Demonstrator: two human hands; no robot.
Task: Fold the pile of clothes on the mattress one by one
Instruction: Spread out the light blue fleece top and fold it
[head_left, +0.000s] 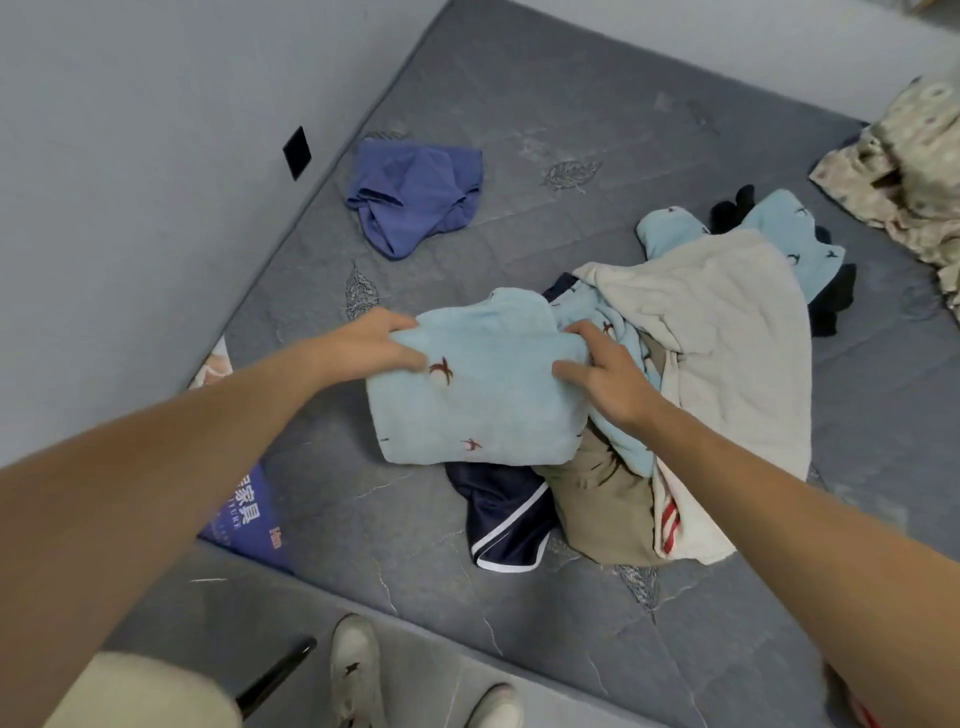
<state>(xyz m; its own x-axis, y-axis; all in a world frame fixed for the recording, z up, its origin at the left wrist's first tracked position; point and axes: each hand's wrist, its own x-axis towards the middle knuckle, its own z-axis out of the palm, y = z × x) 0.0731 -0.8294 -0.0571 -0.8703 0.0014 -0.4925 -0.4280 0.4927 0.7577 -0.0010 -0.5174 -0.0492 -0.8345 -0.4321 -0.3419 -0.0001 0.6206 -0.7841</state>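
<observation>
A light blue garment (467, 395) with small red bird prints lies on top of the pile of clothes (701, 374) in the middle of the grey mattress (571, 93). My left hand (374, 345) grips its upper left edge, and my right hand (602, 371) grips its upper right edge. Under it lie navy shorts (506, 525) with white trim, a tan piece (602, 509), and a cream garment (727, 332) with red stripes. More light blue fabric (795, 234) and dark pieces show at the pile's far side.
A crumpled purple-blue garment (415, 195) lies apart at the far left of the mattress. A floral cloth (904, 171) sits at the right edge. The grey wall (130, 182) runs along the left. A blue label (254, 519) hangs at the mattress corner, above my shoes (356, 670).
</observation>
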